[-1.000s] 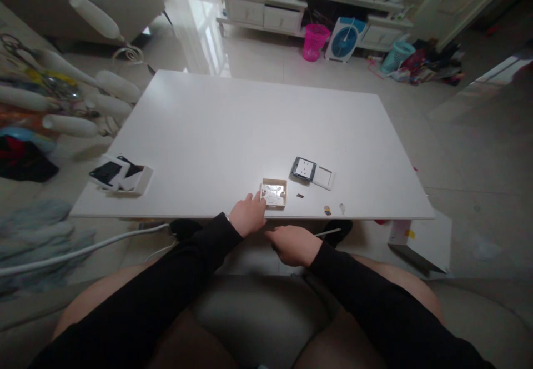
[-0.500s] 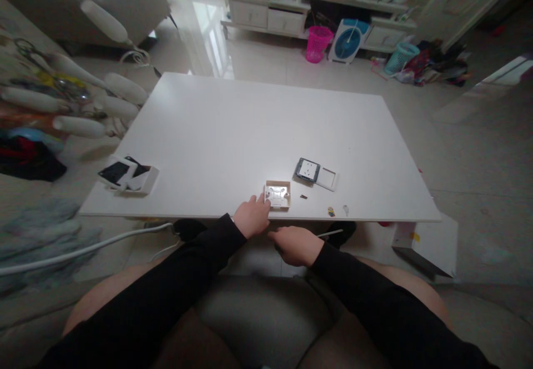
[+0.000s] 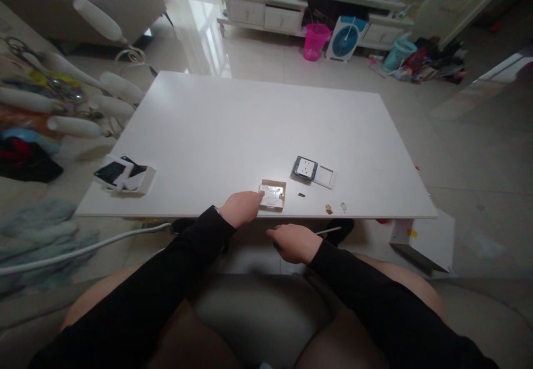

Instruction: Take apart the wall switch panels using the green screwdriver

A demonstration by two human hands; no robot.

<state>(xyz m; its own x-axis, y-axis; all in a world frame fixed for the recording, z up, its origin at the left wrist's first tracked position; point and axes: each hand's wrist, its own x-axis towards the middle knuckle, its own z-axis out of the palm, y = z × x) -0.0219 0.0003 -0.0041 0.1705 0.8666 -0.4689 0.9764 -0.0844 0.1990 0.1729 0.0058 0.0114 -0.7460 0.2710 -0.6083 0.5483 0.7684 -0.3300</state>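
Observation:
A shallow white wall-socket back box lies with its hollow side up near the table's front edge. My left hand pinches its left wall, fingers together. Just below the table edge, my right hand is closed with the fingers curled; whatever is in it is hidden. A thin pale stick shows beyond its wrist, and I cannot tell whether the hand holds it. To the right of the box lie a socket panel, a white cover frame touching it, and a small dark piece.
Close to the front edge of the white table are a small yellow figure and a small clear piece. At the left stands an open white box with black and white parts. A white board-like object is below the right corner.
My left hand has shifted left and turned at the back box, its fingers drawing together on the left wall. My right hand keeps its closed pose. The view has shifted slightly.

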